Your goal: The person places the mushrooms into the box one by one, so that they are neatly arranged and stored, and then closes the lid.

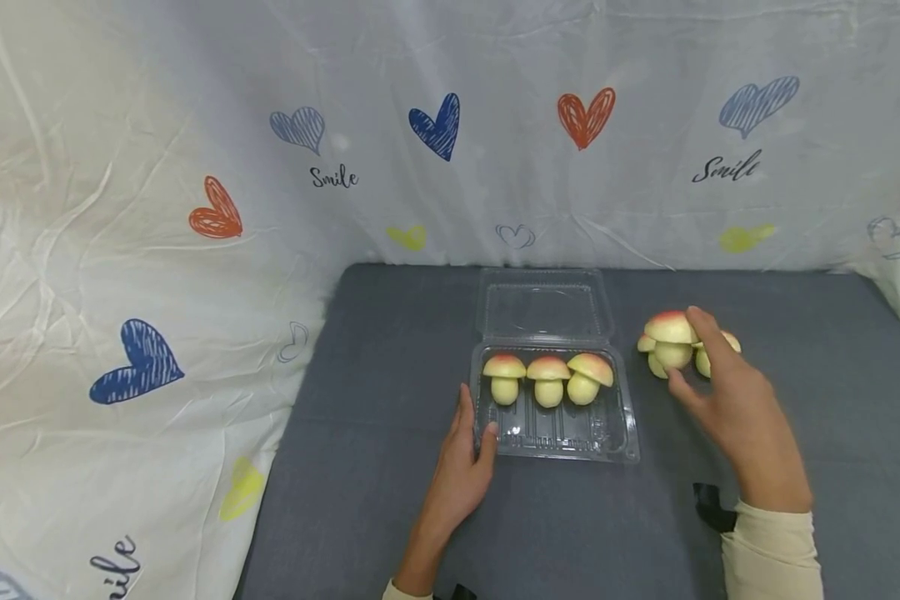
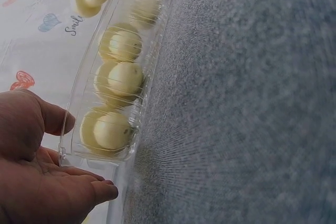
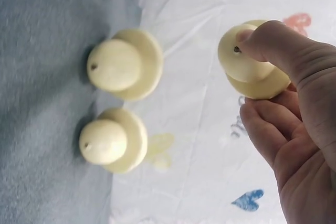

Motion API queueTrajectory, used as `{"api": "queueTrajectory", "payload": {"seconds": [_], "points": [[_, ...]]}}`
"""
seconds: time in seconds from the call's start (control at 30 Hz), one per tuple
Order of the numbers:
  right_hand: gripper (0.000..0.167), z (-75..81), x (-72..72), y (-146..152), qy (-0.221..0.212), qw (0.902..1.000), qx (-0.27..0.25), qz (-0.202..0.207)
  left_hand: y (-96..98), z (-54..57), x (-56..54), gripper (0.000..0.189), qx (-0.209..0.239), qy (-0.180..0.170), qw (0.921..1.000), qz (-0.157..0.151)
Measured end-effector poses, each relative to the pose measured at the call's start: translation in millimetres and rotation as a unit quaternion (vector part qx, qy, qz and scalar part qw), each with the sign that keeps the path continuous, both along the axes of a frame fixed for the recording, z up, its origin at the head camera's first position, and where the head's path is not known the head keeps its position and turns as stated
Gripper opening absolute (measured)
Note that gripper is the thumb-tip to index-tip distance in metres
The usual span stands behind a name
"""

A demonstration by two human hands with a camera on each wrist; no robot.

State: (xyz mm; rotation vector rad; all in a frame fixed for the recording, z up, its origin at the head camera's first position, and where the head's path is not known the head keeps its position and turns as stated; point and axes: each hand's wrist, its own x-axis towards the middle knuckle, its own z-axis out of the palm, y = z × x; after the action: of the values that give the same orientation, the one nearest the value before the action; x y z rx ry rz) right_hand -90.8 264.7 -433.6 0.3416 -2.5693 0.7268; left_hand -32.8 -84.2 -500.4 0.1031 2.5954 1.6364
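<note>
Toy mushroom [image 1: 669,329] (yellow, red-capped) is pinched in the right hand [image 1: 742,408], apart from two others [image 3: 121,65]; the straight-fingered left hand [image 1: 457,475] apparently touches the clear clamshell [image 1: 562,435] holding three more [image 1: 548,385].

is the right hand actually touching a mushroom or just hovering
Touching: the right wrist view shows the right hand pinching a mushroom between thumb and fingers.

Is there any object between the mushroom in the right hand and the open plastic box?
Nothing visible blocks the way: the right hand holds the mushroom above the grey cloth, and the lid of the plastic box is folded back. Two loose mushrooms stand lower, on the cloth; one shows toward the box.
</note>
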Motion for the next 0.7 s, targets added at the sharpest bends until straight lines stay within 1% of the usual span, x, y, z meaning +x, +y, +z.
{"api": "queueTrajectory", "payload": {"seconds": [0.07,0.2,0.43,0.57,0.7], "points": [[0.101,2.0,1.3,-6.2,0.004,1.0000,0.003,0.008,0.0,0.2,0.2,0.076,0.002,0.000,1.0000,0.000],[0.101,3.9,3.6,-18.6,0.029,0.9989,0.007,0.036,0.0,0.8,0.3,0.076,0.003,-0.001,1.0000,0.001],[0.098,-1.3,5.1,-39.4,0.054,0.9950,0.011,0.083,0.1,1.7,0.2,0.076,0.003,-0.003,1.0000,0.000],[0.095,-5.7,7.3,-49.3,0.056,0.9924,0.014,0.108,-0.3,0.9,0.2,0.077,0.003,-0.003,1.0000,0.000],[0.094,-10.0,10.1,-60.6,0.040,0.9909,0.014,0.128,-0.3,1.0,0.5,0.077,0.005,-0.004,1.0000,0.001]]}}
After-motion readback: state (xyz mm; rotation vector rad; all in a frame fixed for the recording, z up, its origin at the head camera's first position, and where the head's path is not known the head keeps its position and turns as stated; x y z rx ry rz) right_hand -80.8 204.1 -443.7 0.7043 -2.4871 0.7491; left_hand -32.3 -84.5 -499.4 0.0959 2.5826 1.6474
